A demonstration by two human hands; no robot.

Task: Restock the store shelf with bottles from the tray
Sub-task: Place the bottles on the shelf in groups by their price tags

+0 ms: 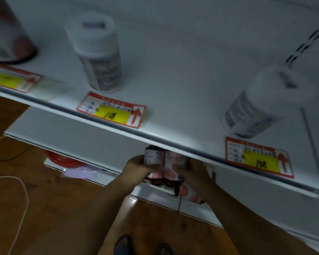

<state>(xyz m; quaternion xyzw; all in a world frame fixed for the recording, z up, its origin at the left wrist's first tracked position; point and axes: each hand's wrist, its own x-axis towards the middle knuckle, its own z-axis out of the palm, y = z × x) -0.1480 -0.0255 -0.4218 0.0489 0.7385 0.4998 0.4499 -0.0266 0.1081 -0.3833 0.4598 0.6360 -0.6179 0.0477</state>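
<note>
Both hands grip bottles just under the upper shelf's front edge [155,138]: the left hand [134,166] is closed round one bottle [153,158], the right hand [193,172] round its neighbour [174,161], the two touching. Their long axes run toward the shelf, dark caps nearest the camera. Two white bottles [101,57] stand on the shelf above a wooden floor [53,208]

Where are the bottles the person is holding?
In the head view, low and centre: the bottles sit between the left hand and right hand, just under the front edge of the shelf.
</note>
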